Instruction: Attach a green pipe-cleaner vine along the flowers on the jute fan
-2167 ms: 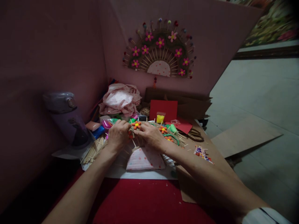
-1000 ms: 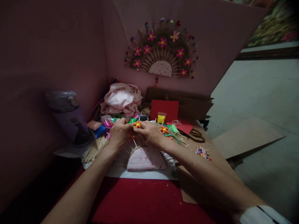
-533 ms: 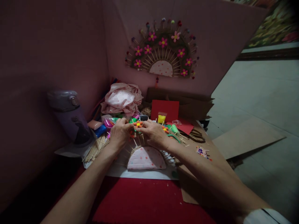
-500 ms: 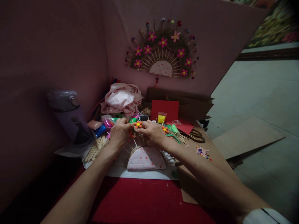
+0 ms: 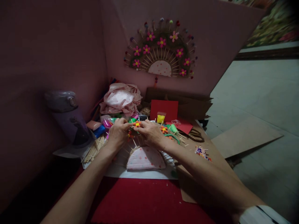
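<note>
An orange flower with a yellow centre (image 5: pixel 137 124) sits between my hands at the upper part of a half-round stick craft. My left hand (image 5: pixel 120 132) has its fingers pinched at the flower's left side. From the right, my right hand (image 5: pixel 151 132) closes its thumb and fingers on the same flower. Below them lies the craft's half-round base of pink dotted cloth (image 5: pixel 146 158), with thin sticks fanning out from it. More orange flowers (image 5: pixel 164 129) and a green strip (image 5: pixel 173 137) show on the craft at the right. My hands hide much of its middle.
A lilac bottle (image 5: pixel 70 118) stands at the left beside loose sticks (image 5: pixel 94 149). Crumpled dotted cloth (image 5: pixel 121 96), red card (image 5: pixel 163 109) and a yellow clay packet (image 5: pixel 160 117) lie behind. A finished-looking flower fan (image 5: pixel 161 49) hangs on the wall. Cardboard (image 5: pixel 193 183) lies at the right.
The view has shifted very slightly. Both hands stay at the orange flower, with only small movement of the fingers.
</note>
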The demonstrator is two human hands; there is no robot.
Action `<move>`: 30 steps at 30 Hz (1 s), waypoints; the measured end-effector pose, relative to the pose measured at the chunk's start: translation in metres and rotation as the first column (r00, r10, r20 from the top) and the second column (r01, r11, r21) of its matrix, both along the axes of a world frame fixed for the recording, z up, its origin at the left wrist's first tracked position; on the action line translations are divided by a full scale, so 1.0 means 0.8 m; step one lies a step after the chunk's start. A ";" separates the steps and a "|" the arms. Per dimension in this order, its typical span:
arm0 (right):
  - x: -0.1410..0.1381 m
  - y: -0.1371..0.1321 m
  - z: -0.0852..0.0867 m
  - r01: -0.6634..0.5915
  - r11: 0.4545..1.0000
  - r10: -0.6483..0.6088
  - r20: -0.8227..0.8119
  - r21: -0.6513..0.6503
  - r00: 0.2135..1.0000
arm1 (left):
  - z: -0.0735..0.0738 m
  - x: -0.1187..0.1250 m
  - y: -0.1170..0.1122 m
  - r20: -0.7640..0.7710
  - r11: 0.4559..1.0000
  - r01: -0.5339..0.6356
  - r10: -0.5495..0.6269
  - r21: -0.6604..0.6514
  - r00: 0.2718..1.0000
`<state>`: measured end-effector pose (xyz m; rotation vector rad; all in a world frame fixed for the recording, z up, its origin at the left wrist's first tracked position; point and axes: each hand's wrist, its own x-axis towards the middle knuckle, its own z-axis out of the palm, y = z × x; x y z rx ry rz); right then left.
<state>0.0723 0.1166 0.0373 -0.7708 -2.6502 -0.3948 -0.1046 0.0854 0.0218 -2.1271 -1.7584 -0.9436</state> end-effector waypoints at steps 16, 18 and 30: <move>-0.015 0.002 0.001 0.029 1.000 -0.029 0.007 0.003 1.000 | 0.020 -0.040 -0.008 0.196 0.988 -0.072 0.099 -0.140 0.976; -0.016 0.001 0.002 0.035 0.999 -0.035 0.022 0.002 0.999 | 0.017 -0.039 -0.008 0.151 0.983 -0.087 0.112 -0.161 0.982; -0.019 0.001 0.001 0.048 0.999 -0.048 0.022 -0.010 0.999 | 0.014 -0.025 -0.010 0.007 0.978 -0.108 0.111 -0.178 0.994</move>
